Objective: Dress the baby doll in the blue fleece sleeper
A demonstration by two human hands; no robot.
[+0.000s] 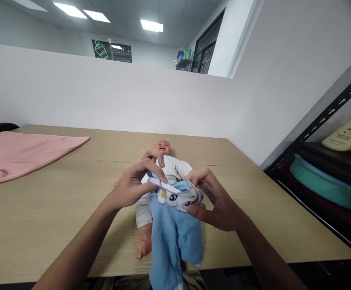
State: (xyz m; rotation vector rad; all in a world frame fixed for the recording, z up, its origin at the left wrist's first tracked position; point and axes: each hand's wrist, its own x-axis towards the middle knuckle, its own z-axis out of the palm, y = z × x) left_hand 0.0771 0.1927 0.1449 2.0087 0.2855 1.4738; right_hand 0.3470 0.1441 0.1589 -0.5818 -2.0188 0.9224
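A baby doll (163, 147) in white clothes lies on its back on the table, its head toward the wall. Over its lower body I hold up a blue fleece baby garment (166, 225) with an animal face on it; two leg-like parts hang down, one past the table's front edge. My left hand (136, 181) pinches the garment's upper edge between thumb and fingers. On the other side, my right hand (214, 201) grips the edge beside the animal face, thumb in front. The garment hides one of the doll's legs; a bare foot shows at the left.
A pink cloth (33, 151) lies on the left of the wooden table (102, 233). At the right stands a black metal shelf (314, 125) with cream bottles (346, 135) and a teal basin (329, 185). A white partition wall (117, 96) rises behind the table.
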